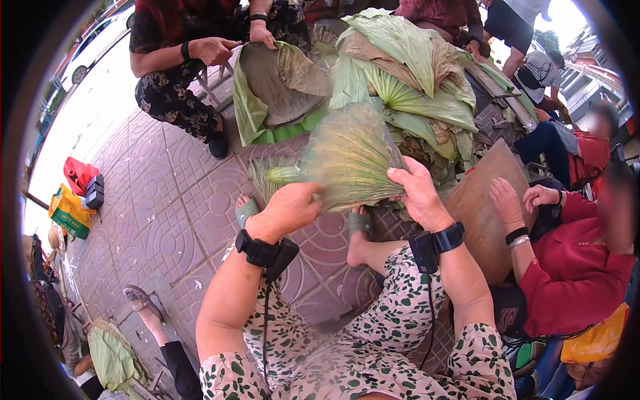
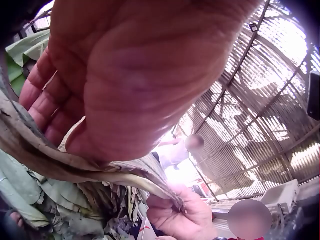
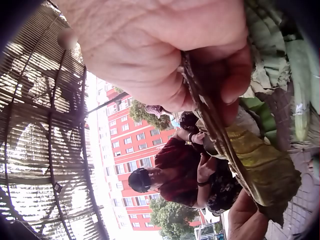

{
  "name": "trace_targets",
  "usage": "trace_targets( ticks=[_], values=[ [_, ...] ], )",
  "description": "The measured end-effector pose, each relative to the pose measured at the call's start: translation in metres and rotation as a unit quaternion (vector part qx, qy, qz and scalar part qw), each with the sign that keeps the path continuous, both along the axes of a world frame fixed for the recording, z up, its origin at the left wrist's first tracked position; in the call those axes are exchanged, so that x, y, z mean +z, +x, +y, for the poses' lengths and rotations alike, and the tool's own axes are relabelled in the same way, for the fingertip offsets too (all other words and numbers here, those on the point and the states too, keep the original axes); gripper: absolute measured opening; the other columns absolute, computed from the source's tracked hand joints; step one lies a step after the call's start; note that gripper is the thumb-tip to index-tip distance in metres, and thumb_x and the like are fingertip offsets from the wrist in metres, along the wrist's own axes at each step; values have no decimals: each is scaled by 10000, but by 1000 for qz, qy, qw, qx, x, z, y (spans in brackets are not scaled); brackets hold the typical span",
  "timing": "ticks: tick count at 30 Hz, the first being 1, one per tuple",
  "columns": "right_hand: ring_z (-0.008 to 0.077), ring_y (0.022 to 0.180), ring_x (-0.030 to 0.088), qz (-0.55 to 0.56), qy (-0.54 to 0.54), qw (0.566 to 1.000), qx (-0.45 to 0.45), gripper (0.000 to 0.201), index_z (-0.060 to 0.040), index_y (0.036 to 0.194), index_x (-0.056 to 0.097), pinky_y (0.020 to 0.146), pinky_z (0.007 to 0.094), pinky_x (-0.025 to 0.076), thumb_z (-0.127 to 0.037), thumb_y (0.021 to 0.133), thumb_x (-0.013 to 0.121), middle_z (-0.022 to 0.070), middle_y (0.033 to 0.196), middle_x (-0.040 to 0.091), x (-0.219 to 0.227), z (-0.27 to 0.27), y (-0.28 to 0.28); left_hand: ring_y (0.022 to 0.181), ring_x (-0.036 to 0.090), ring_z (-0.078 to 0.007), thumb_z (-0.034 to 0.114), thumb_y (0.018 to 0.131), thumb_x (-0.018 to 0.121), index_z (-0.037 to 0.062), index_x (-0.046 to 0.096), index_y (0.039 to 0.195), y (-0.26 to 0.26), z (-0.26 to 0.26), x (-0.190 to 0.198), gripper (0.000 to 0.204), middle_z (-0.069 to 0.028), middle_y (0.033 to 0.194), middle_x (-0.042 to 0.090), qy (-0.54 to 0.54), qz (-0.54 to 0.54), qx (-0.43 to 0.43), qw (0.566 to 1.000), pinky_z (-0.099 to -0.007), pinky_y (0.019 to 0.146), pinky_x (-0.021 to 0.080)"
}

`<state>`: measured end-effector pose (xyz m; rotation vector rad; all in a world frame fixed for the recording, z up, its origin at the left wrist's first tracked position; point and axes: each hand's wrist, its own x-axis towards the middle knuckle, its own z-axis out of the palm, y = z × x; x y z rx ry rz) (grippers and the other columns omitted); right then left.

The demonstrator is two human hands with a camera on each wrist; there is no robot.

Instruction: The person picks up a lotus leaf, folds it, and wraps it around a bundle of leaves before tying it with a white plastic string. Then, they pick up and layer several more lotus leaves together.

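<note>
A dried lotus leaf [image 1: 353, 157], green and brown with fanned veins, is held up folded in front of the body. My left hand [image 1: 290, 210] grips its left edge; in the left wrist view the palm fills the upper part, with the leaf's brown folded edge [image 2: 65, 165] running beneath it. At the other side, my right hand [image 1: 423, 193] pinches the leaf with the thumb on top. In the right wrist view that hand [image 3: 165, 50] has its fingers curled over the layered rim, and the yellow-green leaf [image 3: 265, 170] hangs beyond.
A tall pile of lotus leaves [image 1: 413, 87] stands ahead. A brown board [image 1: 490, 207] lies to the right beside a person in red [image 1: 573, 273]. Opposite, a seated person holds another large leaf [image 1: 267, 87]. Bags [image 1: 70, 210] sit on the paving [image 1: 147, 193] at left.
</note>
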<state>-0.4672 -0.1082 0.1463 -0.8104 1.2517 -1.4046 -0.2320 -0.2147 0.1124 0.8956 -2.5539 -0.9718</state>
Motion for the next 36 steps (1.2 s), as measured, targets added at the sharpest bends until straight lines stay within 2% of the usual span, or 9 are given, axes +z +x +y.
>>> trace_targets(
  ticks=[7, 13, 21, 22, 23, 25, 27, 31, 36],
  values=[
    [69, 747, 569, 1, 5, 1000, -13, 296, -43, 1150, 537, 582, 216, 454, -145, 873, 560, 1, 937, 615, 2, -1, 4, 689, 615, -307, 108, 777, 537, -14, 610, 1021, -1, 0, 1, 283, -178, 748, 633, -4, 7, 5, 1000, -364, 663, 484],
    [84, 730, 571, -56, -12, 998, -42, 237, -68, 1116, 545, 578, 247, 457, -121, 885, 544, 0, 918, 615, 6, -1, 2, 666, 568, -98, 42, 836, 547, -17, 610, 1024, -6, -2, -1, 207, -59, 771, 640, 138, 134, 65, 979, -243, 604, 450],
    [95, 733, 568, -46, -81, 993, -74, 241, -50, 1128, 535, 538, 228, 445, -99, 893, 530, 27, 954, 612, 5, 0, 4, 711, 567, -104, 193, 856, 648, 9, 616, 948, -17, 0, 13, 209, -1, 776, 613, 435, 286, 201, 830, -239, 668, 465],
    [93, 733, 569, -19, -86, 992, -94, 241, -50, 1131, 531, 536, 226, 445, -101, 895, 532, 28, 955, 612, 6, 0, 6, 744, 568, -135, 196, 842, 662, 17, 618, 945, -18, 5, 14, 211, -9, 741, 599, 131, 299, 234, 916, -260, 698, 457],
    [93, 733, 569, -20, -87, 992, -95, 241, -50, 1131, 531, 536, 226, 445, -101, 895, 532, 28, 955, 612, 8, 1, 9, 777, 569, -167, 199, 828, 677, 26, 620, 942, -20, 9, 15, 215, -18, 706, 585, -187, 283, 243, 909, -281, 728, 448],
    [97, 763, 575, 10, -97, 986, -138, 244, -46, 1141, 518, 554, 230, 459, -105, 904, 529, 33, 972, 609, 11, 0, 16, 838, 553, -219, 195, 808, 689, 42, 626, 933, -19, 17, 21, 207, -52, 701, 561, -211, 310, 216, 902, -315, 778, 425],
    [95, 780, 577, 10, -118, 983, -137, 250, -45, 1149, 512, 568, 234, 469, -106, 907, 531, 34, 985, 607, 10, -1, 19, 732, 547, -286, 214, 778, 690, 43, 632, 894, -23, 33, 23, 215, -104, 728, 584, -96, 294, 189, 932, -362, 730, 437],
    [89, 818, 572, 2, -161, 982, -97, 262, -39, 1159, 501, 608, 240, 490, -99, 907, 541, 37, 1020, 597, 14, -1, 35, 681, 540, -80, 314, 892, 614, -22, 598, 954, -39, 50, 23, 342, -24, 806, 632, 342, 300, 111, 884, -226, 611, 441],
    [115, 928, 558, 41, -113, 993, 13, 310, -11, 1201, 487, 810, 276, 474, -85, 905, 540, 57, 1070, 592, 7, 5, 34, 782, 593, -122, 156, 886, 563, -49, 538, 1149, -41, 42, 8, 335, -85, 947, 637, 377, 374, 110, 840, -240, 636, 497]
  ],
)
